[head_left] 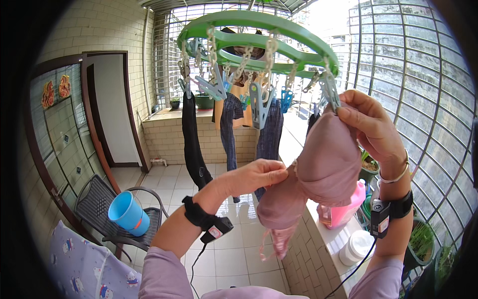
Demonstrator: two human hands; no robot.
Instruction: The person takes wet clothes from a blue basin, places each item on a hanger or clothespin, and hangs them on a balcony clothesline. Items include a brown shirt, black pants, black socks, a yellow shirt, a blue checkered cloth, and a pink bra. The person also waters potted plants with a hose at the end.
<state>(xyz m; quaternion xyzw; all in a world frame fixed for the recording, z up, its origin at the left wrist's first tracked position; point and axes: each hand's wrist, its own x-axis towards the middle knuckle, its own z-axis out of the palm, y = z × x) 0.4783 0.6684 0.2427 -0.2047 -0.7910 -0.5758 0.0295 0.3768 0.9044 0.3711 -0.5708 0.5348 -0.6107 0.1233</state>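
A pink bra (328, 149) hangs lengthwise in front of me, one cup above the other, its lower end dangling loose. With thumb and fingers pinched, my left hand (264, 175) grips it near the middle between the cups. My right hand (368, 119) is closed around a grey clothespin (329, 92) at the bra's upper end; its jaws are partly hidden, so whether they bite the fabric is unclear. That clothespin hangs by a chain from a green oval drying hanger (264, 19). Other clothespins (259, 105) dangle from the same hanger.
A black sock-like garment (191, 134) hangs at the left, dark checked clothes (271, 132) farther back. On the right ledge stand a pink-liquid jug (348, 204), a white tub (356, 247) and potted plants (420, 239). A blue bucket (128, 212) sits on a dark chair (92, 199).
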